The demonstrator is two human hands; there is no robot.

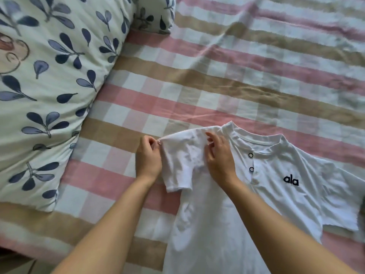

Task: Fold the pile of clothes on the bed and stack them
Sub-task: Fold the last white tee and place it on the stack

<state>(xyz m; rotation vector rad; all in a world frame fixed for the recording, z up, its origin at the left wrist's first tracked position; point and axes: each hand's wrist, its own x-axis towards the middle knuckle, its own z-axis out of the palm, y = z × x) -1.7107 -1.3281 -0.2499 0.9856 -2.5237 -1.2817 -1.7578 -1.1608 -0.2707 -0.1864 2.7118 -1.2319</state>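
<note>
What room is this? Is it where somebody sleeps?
Most likely a bedroom. A pink and tan checked sheet covers a bed, puffy leaf-print bedding lies on it, and the left hand and right hand pinch a white shirt spread there.

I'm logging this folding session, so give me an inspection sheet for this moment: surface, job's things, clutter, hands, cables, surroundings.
Surface: checked bed sheet, wrinkled.
Job's things: white shirt lies front up, not yet folded; no pile or stack in view.
Clutter: nothing seen.
Grippers: left hand pinches the top edge of the sleeve; right hand pinches shoulder fabric beside the collar.
Cables: nothing seen.
Surroundings: leaf-print quilt at the left.
</note>
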